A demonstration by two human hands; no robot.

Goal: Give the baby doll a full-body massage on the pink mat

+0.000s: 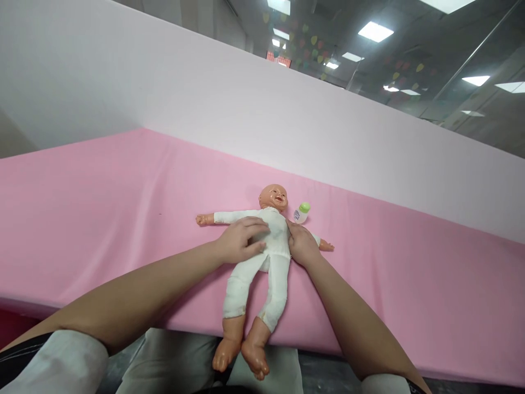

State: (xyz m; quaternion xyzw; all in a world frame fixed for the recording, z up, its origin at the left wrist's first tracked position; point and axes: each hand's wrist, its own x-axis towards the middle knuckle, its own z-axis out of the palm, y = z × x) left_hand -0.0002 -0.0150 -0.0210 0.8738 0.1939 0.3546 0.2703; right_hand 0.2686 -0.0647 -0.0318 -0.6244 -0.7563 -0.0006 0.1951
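A baby doll [275,241] with a white cloth body lies face up, its head towards the wall and its feet over the table's front edge. My left hand [243,239] rests on the left side of its torso, fingers apart. Against the other side of the torso is my right hand [302,242], its fingers partly hidden beside the doll, so its grip is unclear. Just right of the doll's head lies a small clear bottle [301,213] with a green cap.
The doll lies on a pink-covered table [102,219]. Behind the table runs a white wall [229,109] with glass above it, showing ceiling lights. My legs are below the front edge.
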